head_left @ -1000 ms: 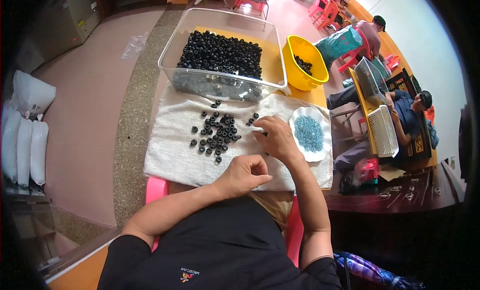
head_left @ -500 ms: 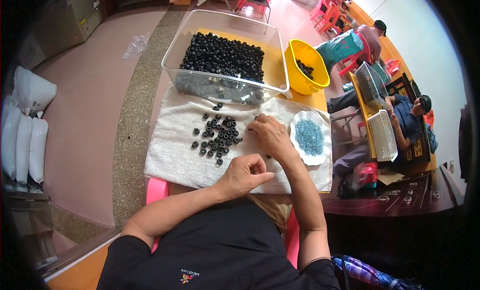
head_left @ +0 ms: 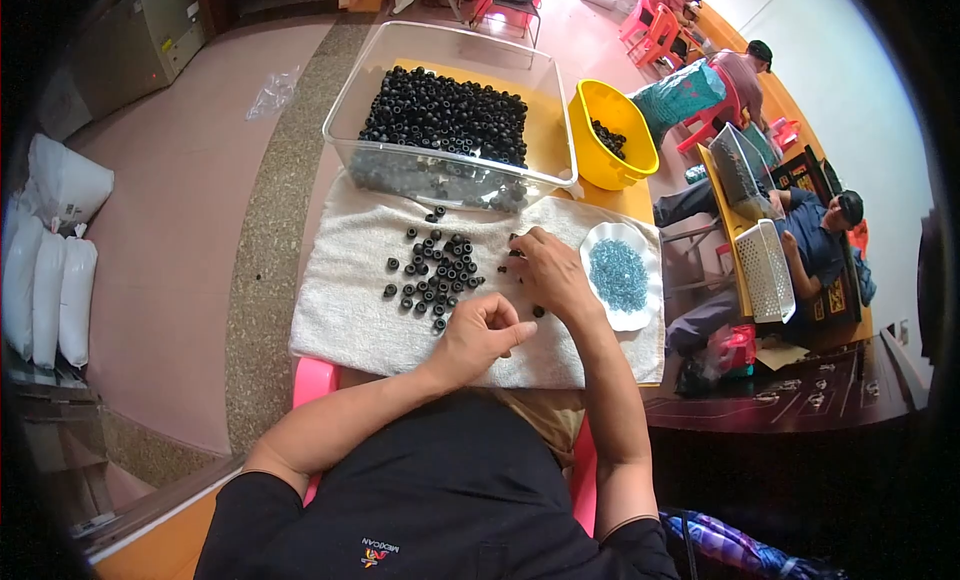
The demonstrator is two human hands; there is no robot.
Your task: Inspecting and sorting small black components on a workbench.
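My left hand (head_left: pixel 478 338) hovers over the near part of the white towel (head_left: pixel 350 335), fingers curled toward the thumb; anything between them is too small or hidden to make out. Palm down on its right, my right hand (head_left: pixel 553 272) has its fingertips closed around a black bead (head_left: pixel 515 239). Another black bead (head_left: pixel 538 311) lies beneath that wrist, with small dark bits near the fingers. Left of my hands a loose pile of black ring-shaped beads (head_left: pixel 440 270) is spread on the towel. A white scalloped dish (head_left: pixel 650 290) holding pale blue beads (head_left: pixel 619 275) stands right of my right hand.
A clear plastic bin (head_left: pixel 450 177) full of black beads stands beyond the towel, beside a yellow tub (head_left: pixel 590 170) with a few inside. White sacks (head_left: pixel 50 290) stand far left. Other people sit at right, one beside a white perforated basket (head_left: pixel 765 270).
My left hand has shifted slightly up and left. My right hand has edged a little to the right, showing more of the black beads at its fingertips and below its wrist.
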